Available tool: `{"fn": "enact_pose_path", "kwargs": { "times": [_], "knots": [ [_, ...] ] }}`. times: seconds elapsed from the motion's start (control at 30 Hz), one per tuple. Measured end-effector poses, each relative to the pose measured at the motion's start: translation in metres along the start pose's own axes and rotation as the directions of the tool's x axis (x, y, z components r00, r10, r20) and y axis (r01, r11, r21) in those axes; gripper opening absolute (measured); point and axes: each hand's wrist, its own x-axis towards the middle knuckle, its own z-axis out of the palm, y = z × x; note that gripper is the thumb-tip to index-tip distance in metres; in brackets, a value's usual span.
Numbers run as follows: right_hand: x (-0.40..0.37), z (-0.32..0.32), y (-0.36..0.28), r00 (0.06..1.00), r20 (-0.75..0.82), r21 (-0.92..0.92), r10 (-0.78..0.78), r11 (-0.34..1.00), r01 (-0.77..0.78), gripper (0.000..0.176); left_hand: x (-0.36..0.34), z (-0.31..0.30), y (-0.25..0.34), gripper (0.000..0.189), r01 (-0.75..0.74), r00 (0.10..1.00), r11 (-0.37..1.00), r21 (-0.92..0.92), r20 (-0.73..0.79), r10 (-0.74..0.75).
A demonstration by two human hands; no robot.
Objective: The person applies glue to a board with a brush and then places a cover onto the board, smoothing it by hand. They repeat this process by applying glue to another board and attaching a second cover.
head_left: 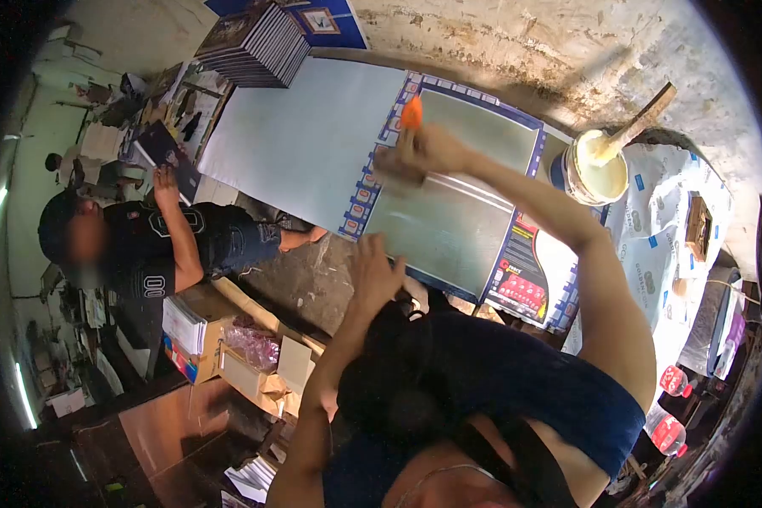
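My right hand (432,151) is closed around an orange-handled brush (411,113), whose blurred bristle end is over the grey-green sheet (457,220). That sheet looks wet and shiny and lies on the table, with a blue patterned border around it. My left hand (378,269) is at the sheet's near left corner, fingers apart, holding nothing. A large pale sheet (305,135) lies left of the patterned strip. To the right stands a white bucket (602,179) of creamy paste with a wooden stick (643,118) in it.
A stack of dark-covered books (254,46) stands at the table's far left. Another person (195,241) is at the left, holding a dark cover. Cardboard boxes (267,360) are at the lower left. Red-labelled bottles (667,430) lie at the lower right.
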Motion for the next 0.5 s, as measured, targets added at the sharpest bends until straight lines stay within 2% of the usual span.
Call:
{"fn": "enact_pose_path", "kwargs": {
  "times": [0.03, 0.07, 0.13, 0.23, 0.27, 0.3, 0.33, 0.37, 0.43, 0.5],
  "knots": [
    [-0.017, 0.023, -0.006, 0.991, 0.130, 0.172, -0.013, 0.985, -0.010, 0.043, -0.004, -0.011, -0.001, 0.058, 0.065, 0.996, 0.996, 0.058, 0.053, -0.068],
    [-0.027, 0.042, -0.010, 0.989, 0.146, 0.073, -0.002, 0.997, -0.009, 0.034, -0.007, -0.015, 0.000, 0.057, 0.125, 0.986, 0.985, 0.118, 0.097, -0.136],
    [-0.025, 0.050, 0.006, 0.961, 0.266, -0.214, 0.076, 0.977, -0.018, 0.029, -0.012, -0.007, -0.007, 0.058, 0.094, 0.991, 0.985, 0.143, 0.081, -0.106],
    [0.006, 0.006, 0.022, 0.945, 0.051, -0.427, 0.324, 0.862, -0.272, 0.026, -0.015, -0.011, -0.008, 0.059, 0.068, 0.991, 0.986, 0.151, 0.101, -0.083],
    [0.007, -0.003, 0.029, 0.993, -0.064, -0.504, 0.102, 0.855, -0.120, 0.024, -0.014, -0.012, -0.007, 0.059, 0.063, 0.991, 0.985, 0.160, 0.109, -0.082],
    [0.005, -0.009, 0.037, 0.979, -0.156, -0.594, -0.132, 0.804, 0.014, 0.022, -0.014, -0.012, -0.007, 0.059, 0.056, 0.990, 0.984, 0.169, 0.120, -0.077],
    [0.000, -0.013, 0.043, 0.906, -0.215, -0.695, -0.364, 0.709, 0.120, 0.020, -0.013, -0.008, -0.011, 0.060, 0.044, 0.993, 0.987, 0.154, 0.105, -0.060],
    [-0.004, -0.005, 0.046, 0.990, -0.054, -0.783, -0.128, 0.621, 0.037, 0.030, -0.013, 0.000, -0.019, 0.060, 0.029, 0.995, 0.990, 0.138, 0.090, -0.042],
    [-0.030, 0.039, 0.048, 0.981, -0.050, -0.675, -0.188, 0.730, 0.105, 0.024, -0.015, 0.002, -0.019, 0.061, 0.019, 0.996, 0.992, 0.128, 0.084, -0.030],
    [-0.068, 0.065, -0.004, 0.994, 0.001, -0.522, -0.105, 0.848, 0.090, 0.020, -0.012, -0.005, -0.007, 0.062, 0.033, 0.995, 0.990, 0.137, 0.087, -0.045]
  ]
}}
